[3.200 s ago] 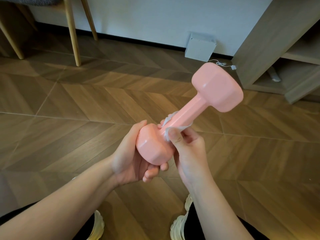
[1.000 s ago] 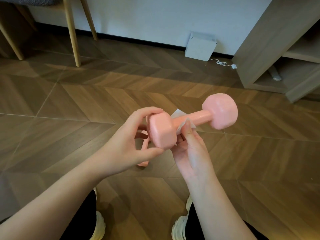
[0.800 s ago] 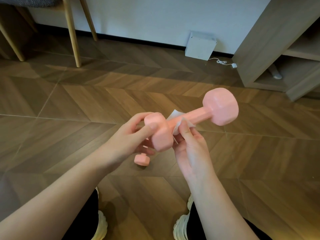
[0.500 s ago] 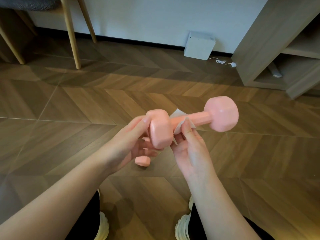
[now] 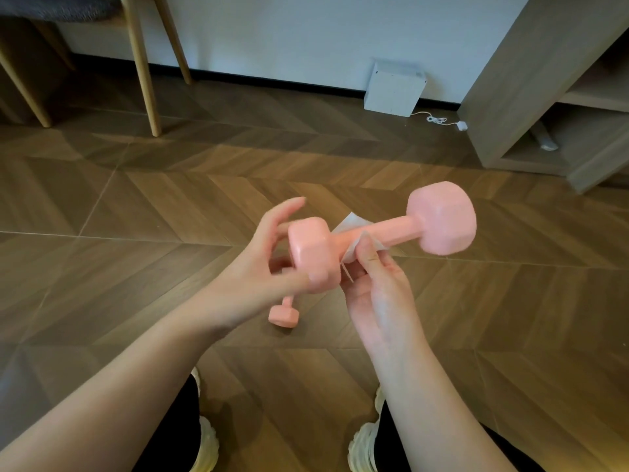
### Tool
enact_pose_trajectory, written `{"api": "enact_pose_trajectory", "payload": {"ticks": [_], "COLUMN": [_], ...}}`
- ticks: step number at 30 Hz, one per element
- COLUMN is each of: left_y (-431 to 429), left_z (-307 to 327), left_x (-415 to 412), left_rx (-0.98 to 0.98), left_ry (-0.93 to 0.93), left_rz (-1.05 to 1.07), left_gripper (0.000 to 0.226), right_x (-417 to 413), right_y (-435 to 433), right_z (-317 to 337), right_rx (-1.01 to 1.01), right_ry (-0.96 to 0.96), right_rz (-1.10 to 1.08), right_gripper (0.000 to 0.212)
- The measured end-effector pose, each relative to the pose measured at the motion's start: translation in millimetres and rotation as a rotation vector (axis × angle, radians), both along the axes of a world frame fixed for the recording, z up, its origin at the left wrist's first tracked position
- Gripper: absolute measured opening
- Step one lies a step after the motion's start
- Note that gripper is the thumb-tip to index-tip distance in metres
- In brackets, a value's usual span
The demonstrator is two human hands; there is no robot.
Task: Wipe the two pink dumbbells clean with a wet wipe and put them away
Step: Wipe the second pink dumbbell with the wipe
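Note:
A pink dumbbell (image 5: 439, 226) is held level in the air in front of me. My right hand (image 5: 377, 291) grips its bar through a white wet wipe (image 5: 350, 229) that is wrapped round the bar. My left hand (image 5: 258, 270) is at the dumbbell's near head, thumb against its lower face and fingers spread loosely behind it. A second pink dumbbell (image 5: 284, 315) lies on the wooden floor below my hands, mostly hidden by my left hand.
A wooden shelf unit (image 5: 558, 93) stands at the right with open low compartments. A white box (image 5: 393, 88) with a cable sits by the wall. Chair legs (image 5: 141, 63) stand at the back left. My shoes (image 5: 204, 444) are at the bottom.
The dumbbell was tipped up steeply, then brought level. My left hand has shifted from cupping the near head to a loose touch with fingers spread. The floor dumbbell has come into view.

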State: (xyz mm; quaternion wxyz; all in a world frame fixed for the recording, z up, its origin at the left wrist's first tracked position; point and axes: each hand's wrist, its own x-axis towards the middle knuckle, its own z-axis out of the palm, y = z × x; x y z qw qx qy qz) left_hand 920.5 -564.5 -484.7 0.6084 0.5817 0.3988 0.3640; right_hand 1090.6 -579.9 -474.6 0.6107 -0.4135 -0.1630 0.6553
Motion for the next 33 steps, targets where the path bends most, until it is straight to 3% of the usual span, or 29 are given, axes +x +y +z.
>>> {"api": "enact_pose_trajectory", "payload": {"ticks": [2,4,7,11,13,15,19,21,23,27,28,31,33], "left_y": [1.5,0.3,-2.0,-1.4,0.9,-0.3,0.2,-0.9,0.3,2.7,1.6,1.4,2.8], "left_z": [-1.4,-4.1,-0.1,0.9,0.9,4.3,0.5,-1.7,0.5,-3.4,-3.1,-2.2,-0.2], "left_x": [0.9,2.3,1.8,0.2,3.3,4.2,7.5,7.0,3.9,3.1,3.2,2.9,2.9], "left_rx": [-0.122,-0.043,0.019,-0.229,-0.159,-0.041,-0.201,-0.124,-0.039,-0.188,-0.114,0.047,-0.101], "left_ry": [-0.097,-0.047,0.025,-0.143,-0.076,-0.005,-0.107,-0.061,-0.016,-0.110,-0.074,0.036,-0.054], "left_rz": [0.029,0.090,0.090,-0.031,0.051,0.029,-0.019,0.050,0.078,0.047,0.078,0.090,0.068], "left_gripper": [0.073,0.064,0.079,0.071,0.059,0.075,0.082,0.072,0.077,0.080,0.076,0.082,0.081], "right_x": [-2.3,-2.2,-0.3,0.4,2.6,4.7,2.8,1.8,0.9,-0.6,-0.3,2.1,3.2], "right_y": [-1.5,-0.6,2.1,1.5,2.3,2.8,1.2,2.1,2.7,2.2,2.3,4.1,4.7], "right_z": [-0.1,0.1,0.4,-4.3,-4.1,-3.4,-1.8,-1.3,-1.2,-4.6,-4.7,-2.9,-2.1], "right_rx": [0.028,0.038,0.052,0.034,0.021,0.011,0.042,0.056,0.049,0.024,0.013,-0.017,-0.018], "right_ry": [-0.028,-0.032,-0.006,-0.012,0.018,0.063,0.004,-0.009,0.015,0.007,0.012,0.087,0.093], "right_rz": [0.006,0.002,0.002,0.005,-0.010,-0.033,-0.012,-0.004,-0.014,-0.024,-0.025,-0.035,-0.047], "right_gripper": [0.010,0.009,0.008,0.012,0.014,0.016,0.010,0.014,0.011,0.006,0.006,0.025,0.031]}}
